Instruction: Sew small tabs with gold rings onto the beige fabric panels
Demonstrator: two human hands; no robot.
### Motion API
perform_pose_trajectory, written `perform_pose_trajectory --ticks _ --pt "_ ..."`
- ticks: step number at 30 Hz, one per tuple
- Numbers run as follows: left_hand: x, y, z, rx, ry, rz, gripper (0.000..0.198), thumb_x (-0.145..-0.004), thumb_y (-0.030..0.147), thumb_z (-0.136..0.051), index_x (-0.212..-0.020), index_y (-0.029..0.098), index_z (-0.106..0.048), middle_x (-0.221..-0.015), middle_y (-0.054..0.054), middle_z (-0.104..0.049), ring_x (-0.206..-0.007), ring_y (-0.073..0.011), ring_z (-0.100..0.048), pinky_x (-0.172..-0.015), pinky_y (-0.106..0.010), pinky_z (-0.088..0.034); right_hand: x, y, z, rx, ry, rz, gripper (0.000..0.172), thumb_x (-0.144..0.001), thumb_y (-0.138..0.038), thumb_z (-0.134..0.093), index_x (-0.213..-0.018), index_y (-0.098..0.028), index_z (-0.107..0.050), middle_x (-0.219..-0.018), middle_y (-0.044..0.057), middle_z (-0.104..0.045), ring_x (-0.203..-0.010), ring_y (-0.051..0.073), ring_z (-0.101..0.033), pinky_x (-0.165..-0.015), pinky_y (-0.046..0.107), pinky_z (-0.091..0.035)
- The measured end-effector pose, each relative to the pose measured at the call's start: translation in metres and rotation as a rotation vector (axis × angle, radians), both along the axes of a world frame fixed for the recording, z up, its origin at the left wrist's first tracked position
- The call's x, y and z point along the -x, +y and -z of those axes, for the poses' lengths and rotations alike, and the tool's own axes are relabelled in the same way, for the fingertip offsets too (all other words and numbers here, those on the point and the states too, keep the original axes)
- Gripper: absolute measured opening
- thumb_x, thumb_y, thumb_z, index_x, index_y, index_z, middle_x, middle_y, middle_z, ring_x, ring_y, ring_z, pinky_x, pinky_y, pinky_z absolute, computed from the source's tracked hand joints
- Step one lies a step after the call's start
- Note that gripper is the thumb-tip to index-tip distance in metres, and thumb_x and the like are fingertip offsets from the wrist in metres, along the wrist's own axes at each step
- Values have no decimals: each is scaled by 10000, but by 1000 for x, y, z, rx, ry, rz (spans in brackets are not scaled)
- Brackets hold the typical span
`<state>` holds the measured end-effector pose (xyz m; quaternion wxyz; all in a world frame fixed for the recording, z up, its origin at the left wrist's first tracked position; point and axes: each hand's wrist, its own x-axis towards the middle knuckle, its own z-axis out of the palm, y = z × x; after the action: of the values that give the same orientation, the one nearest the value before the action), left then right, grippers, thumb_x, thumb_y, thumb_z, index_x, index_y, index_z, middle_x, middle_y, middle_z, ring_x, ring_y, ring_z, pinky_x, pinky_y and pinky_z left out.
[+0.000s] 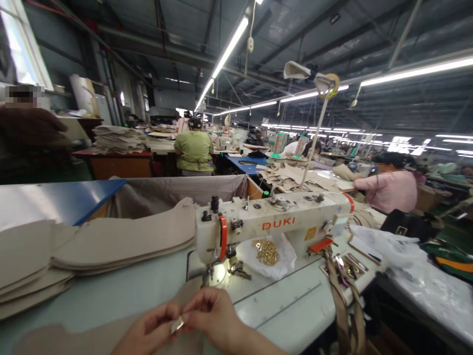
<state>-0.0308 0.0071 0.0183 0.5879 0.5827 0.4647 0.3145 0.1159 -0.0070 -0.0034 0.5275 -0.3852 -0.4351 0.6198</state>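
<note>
My left hand [148,328] and my right hand [216,315] meet in front of the sewing machine [273,222], their fingertips pinched together. Between them is a small shiny gold-coloured metal piece [177,324]; fingers cover part of it, so its exact shape is hidden. Under both hands lies a beige cut panel [92,337], which reaches toward the machine's lit needle area [218,272]. Beneath the machine's arm, a white plastic bag [286,251] lies spread with a heap of small gold metal rings [266,251] on it.
Stacked beige panels [125,236] cover the table's left side. Beige straps [338,291] hang over the right edge beside a tray of small tools [349,268]. Clear plastic bags [417,266] lie at the right. Co-workers sit farther off, one in a green top [194,148].
</note>
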Motion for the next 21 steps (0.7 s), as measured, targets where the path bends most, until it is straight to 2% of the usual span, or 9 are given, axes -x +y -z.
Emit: perform_pose_trajectory --ticks 3,6,9,12,17,21 --pt "-3 -12 -14 -28 -6 54 189 -589 350 -594 -561 190 -497 -556 40 -512 -572 -127 -466 -559 -224 -384 -3 -10 -8 -40 -62 -48 439 -514 -570 -757 -626 -189 -567 -534 -45 -568 -466 103 -524 -496 220 -401" --pt "-4 -16 -14 -13 -28 59 171 -594 328 -559 -598 187 -464 -562 46 -497 -571 -119 -454 -569 -227 -363 -7 -19 -10 -129 -158 -59 335 -713 -513 -644 -714 -186 -573 -582 -41 -555 -510 102 -512 -513 214 -387" --pt "-3 -17 -5 -63 -42 40 167 -568 289 -566 -603 183 -442 -562 60 -450 -560 -103 -412 -546 -215 -319 -9 -23 -6 -238 -264 -49 241 -705 -370 -693 -794 -188 -564 -602 -66 -467 -544 88 -442 -514 197 -334" --pt "-1 -17 3 -109 -39 4 115 -567 239 -541 -620 174 -462 -584 59 -440 -566 -96 -393 -542 -211 -300 -10 -24 -1 -239 -309 -47 240 -670 -296 -719 -761 -188 -525 -599 -82 -398 -534 78 -368 -498 195 -283" --pt "1 -15 6 -127 -76 -14 82 -548 203 -514 -617 172 -481 -591 47 -467 -580 -106 -420 -562 -222 -325 -12 -25 -1 -215 -345 -68 186 -683 -244 -686 -744 -189 -519 -648 -51 -498 -574 97 -436 -540 212 -344" --pt "0 -17 7 -181 -28 -48 70 -579 199 -527 -618 177 -474 -599 39 -485 -594 -119 -451 -571 -229 -348 -12 -29 -8 -310 -457 -39 43 -732 -157 -572 -758 -185 -551 -721 -14 -537 -645 122 -502 -581 225 -380"
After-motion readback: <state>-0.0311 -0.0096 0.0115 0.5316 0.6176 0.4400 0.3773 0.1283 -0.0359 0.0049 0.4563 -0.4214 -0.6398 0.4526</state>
